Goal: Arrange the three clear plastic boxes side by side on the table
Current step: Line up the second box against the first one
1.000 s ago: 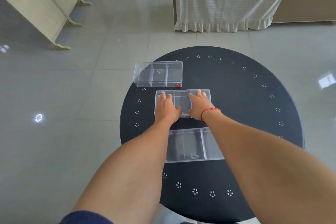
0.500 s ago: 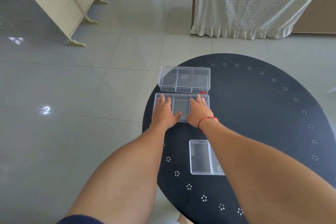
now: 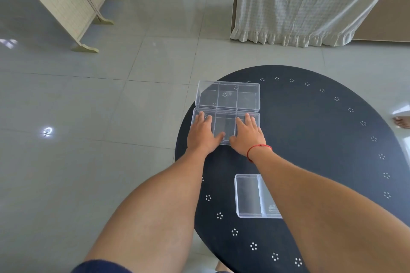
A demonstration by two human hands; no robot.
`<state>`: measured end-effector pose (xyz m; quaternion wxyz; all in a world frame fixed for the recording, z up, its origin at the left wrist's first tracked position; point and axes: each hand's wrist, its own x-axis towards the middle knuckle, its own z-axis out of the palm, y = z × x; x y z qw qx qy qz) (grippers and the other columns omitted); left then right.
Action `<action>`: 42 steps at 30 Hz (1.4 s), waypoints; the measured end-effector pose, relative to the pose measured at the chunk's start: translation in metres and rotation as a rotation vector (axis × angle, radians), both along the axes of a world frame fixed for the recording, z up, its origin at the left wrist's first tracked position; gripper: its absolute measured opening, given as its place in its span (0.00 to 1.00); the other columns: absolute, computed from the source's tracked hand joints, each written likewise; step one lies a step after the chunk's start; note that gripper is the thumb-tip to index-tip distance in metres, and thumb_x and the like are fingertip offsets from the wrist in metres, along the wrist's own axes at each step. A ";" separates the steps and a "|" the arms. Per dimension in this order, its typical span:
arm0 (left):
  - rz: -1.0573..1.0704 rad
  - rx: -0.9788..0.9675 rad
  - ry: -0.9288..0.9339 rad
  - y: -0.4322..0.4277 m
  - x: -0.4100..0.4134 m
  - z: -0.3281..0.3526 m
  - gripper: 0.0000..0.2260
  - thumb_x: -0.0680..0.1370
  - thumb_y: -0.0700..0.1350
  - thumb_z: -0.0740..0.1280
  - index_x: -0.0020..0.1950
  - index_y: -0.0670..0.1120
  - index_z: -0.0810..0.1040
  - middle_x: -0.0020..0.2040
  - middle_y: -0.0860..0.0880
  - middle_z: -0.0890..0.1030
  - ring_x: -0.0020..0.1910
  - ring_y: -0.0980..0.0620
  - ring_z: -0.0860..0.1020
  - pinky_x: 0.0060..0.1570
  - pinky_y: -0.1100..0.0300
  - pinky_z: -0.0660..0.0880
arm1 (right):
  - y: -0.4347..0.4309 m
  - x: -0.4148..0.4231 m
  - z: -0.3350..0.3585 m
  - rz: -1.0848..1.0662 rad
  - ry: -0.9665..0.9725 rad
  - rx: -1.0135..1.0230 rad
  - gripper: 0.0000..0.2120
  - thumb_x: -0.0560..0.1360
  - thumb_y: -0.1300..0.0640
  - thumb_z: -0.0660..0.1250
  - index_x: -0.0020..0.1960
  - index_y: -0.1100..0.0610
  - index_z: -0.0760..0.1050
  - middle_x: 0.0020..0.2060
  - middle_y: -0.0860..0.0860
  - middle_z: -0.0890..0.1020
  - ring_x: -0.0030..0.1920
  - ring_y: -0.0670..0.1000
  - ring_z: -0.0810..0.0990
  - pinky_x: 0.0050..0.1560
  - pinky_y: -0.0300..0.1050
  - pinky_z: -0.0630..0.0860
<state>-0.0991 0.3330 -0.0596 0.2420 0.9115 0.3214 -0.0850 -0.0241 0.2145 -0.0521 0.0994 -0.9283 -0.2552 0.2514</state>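
Three clear plastic boxes lie on a round black table [image 3: 310, 131]. The far box [image 3: 227, 96] sits at the table's far left edge, partly over the rim. The middle box [image 3: 225, 126] lies right behind it on my side, their long sides touching. My left hand [image 3: 203, 134] presses flat on its left part and my right hand [image 3: 248, 136], with a red string at the wrist, on its right part, fingers spread. The near box [image 3: 248, 196] lies apart, closer to me, its right half hidden under my right forearm.
The table has white flower marks around its rim. A folding screen [image 3: 64, 0] stands on the tiled floor at the far left. A pale curtain [image 3: 310, 0] hangs at the back right. Someone's bare foot [image 3: 401, 122] shows at the right edge.
Both hands slid the middle box away from me and leftward until it met the far box. The gap to the near box has widened. The view has shifted left.
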 end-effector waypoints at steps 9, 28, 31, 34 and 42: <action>-0.009 0.013 0.015 0.003 0.006 0.000 0.35 0.77 0.59 0.65 0.78 0.47 0.56 0.80 0.47 0.50 0.79 0.48 0.48 0.71 0.48 0.62 | 0.003 0.006 -0.001 0.007 -0.016 -0.003 0.33 0.79 0.50 0.63 0.79 0.55 0.54 0.80 0.56 0.49 0.80 0.58 0.45 0.79 0.55 0.52; 0.027 0.015 -0.047 0.001 0.009 0.004 0.33 0.79 0.60 0.60 0.79 0.49 0.54 0.80 0.46 0.51 0.79 0.46 0.49 0.74 0.48 0.56 | 0.005 0.008 0.004 -0.011 0.001 -0.026 0.32 0.79 0.50 0.61 0.79 0.55 0.53 0.80 0.57 0.47 0.80 0.58 0.45 0.78 0.59 0.49; 0.035 0.017 -0.051 -0.009 0.006 0.008 0.30 0.80 0.59 0.58 0.78 0.49 0.56 0.80 0.46 0.52 0.79 0.47 0.49 0.73 0.48 0.58 | -0.007 0.001 0.008 -0.028 0.011 0.000 0.32 0.79 0.51 0.61 0.78 0.55 0.53 0.80 0.57 0.47 0.80 0.58 0.44 0.78 0.60 0.49; 0.043 0.012 -0.039 -0.030 -0.004 0.014 0.28 0.80 0.58 0.58 0.78 0.48 0.58 0.80 0.46 0.52 0.79 0.47 0.49 0.72 0.47 0.59 | -0.029 -0.009 0.013 -0.046 0.014 0.010 0.30 0.78 0.51 0.61 0.77 0.56 0.56 0.80 0.56 0.47 0.80 0.58 0.45 0.77 0.60 0.49; 0.004 0.007 0.012 -0.115 -0.042 0.017 0.28 0.81 0.57 0.57 0.78 0.46 0.58 0.80 0.44 0.52 0.79 0.46 0.48 0.74 0.49 0.53 | -0.117 -0.048 0.020 -0.092 0.058 0.020 0.32 0.78 0.52 0.61 0.78 0.57 0.54 0.80 0.57 0.46 0.80 0.57 0.44 0.78 0.58 0.49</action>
